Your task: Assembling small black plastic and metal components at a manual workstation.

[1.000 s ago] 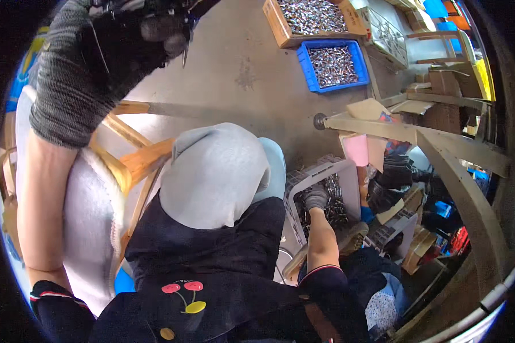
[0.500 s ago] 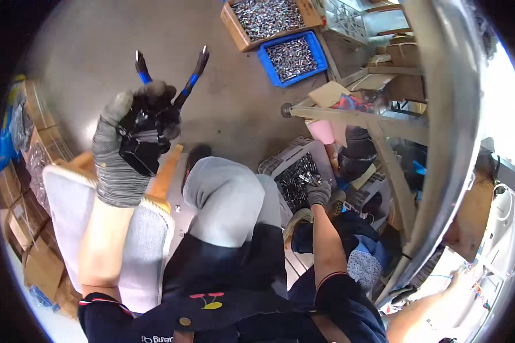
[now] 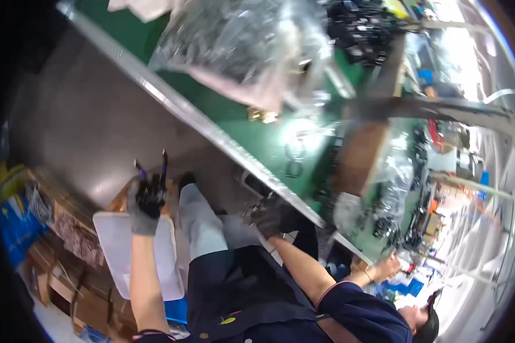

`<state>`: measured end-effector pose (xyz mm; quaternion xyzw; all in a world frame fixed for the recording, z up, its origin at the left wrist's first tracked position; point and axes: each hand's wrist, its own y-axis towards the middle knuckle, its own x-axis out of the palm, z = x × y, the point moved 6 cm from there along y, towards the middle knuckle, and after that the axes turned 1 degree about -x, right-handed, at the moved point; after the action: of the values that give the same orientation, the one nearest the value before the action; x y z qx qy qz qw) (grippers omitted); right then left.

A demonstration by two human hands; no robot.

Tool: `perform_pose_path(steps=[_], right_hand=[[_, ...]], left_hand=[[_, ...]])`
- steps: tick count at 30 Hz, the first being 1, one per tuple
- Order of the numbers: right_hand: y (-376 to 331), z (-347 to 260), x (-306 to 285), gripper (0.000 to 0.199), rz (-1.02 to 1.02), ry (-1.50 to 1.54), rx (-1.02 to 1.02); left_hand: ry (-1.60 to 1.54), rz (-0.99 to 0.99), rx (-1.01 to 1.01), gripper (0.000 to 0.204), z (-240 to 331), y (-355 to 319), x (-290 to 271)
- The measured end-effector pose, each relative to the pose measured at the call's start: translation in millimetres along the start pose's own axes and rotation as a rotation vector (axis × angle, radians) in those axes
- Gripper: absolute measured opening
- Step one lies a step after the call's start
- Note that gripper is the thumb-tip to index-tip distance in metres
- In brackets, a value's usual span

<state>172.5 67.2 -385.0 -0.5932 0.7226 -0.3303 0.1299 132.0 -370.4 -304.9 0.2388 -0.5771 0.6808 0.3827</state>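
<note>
My left hand (image 3: 145,214), in a grey glove, is closed round a black part (image 3: 152,191) with two thin prongs that carry blue bands and pale tips. It is held up over the left side, above a padded pale seat (image 3: 117,251). Near the table's edge, in front of my lap, my right hand (image 3: 272,217), also gloved, is curled with small dark and silvery pieces (image 3: 256,211) at its fingers. Motion blurs these pieces, and I cannot make out their exact kind.
A green-topped table with a metal edge (image 3: 212,128) runs diagonally ahead. Clear plastic bags (image 3: 234,40), a heap of black parts (image 3: 363,31) and a brown board (image 3: 357,157) lie on it. Another person's hand (image 3: 388,267) is at the right. Cardboard boxes (image 3: 91,300) stand at the left.
My view has swung up and right, bringing the green table in. The right hand has come up from the crate of small parts. The left hand, still holding the black part, sits lower in view.
</note>
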Motion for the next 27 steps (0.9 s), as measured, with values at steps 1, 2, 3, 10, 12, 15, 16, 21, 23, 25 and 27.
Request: perform_pose_path(steps=[1,2,3,10,12,15,16,21,23,25,27], right_hand=[[-27.4,-11.8,7.4,0.023,0.039,-0.258,-0.129],[-54.7,-20.9,11.3,0.018,0.116,-0.520,-0.246],[-74.5,-32.9,21.3,0.017,0.152,-0.328,-0.103],[-241.1,-253.3,133.3,0.016,0.047,-0.571,-0.261],[-259.4,-307.3,127.4,0.014,0.163,-0.589,-0.233],[-284.4,-409.8,146.9,0.010,0.327,-0.020,-0.053],[-282.1,-431.3,144.5,0.008,0.322,0.245,-0.075],[-186.0,-481.0,1.1,0.024,0.431,-0.502,-0.507],[-140.4,-492.2,-37.9,0.034,0.428,-0.731,-0.525],[-111.5,-506.4,-39.9,0.038,0.394,-0.808,-0.464],[-109.9,-526.1,-10.8,0.028,0.371,-1.643,-0.773]], left_hand=[[0.005,0.022,0.014,0.033,4.4,-19.9,19.2],[0.029,0.130,0.040,0.029,6.8,-38.1,44.1],[0.050,0.078,0.027,0.027,11.0,-62.1,81.1],[0.047,0.082,-0.077,0.039,31.4,-132.0,92.6],[0.057,0.040,-0.121,0.039,37.0,-134.9,112.6],[0.039,-0.078,-0.206,0.043,39.2,-127.4,132.3],[0.058,-0.088,-0.217,0.043,39.4,-125.7,147.6],[0.188,0.002,-0.154,0.041,35.2,-128.0,220.2],[0.229,-0.076,-0.193,0.041,32.1,-128.8,245.6],[0.247,-0.065,-0.175,0.040,35.0,-135.0,252.8],[0.271,-0.058,-0.158,0.040,36.5,-144.1,267.4]])
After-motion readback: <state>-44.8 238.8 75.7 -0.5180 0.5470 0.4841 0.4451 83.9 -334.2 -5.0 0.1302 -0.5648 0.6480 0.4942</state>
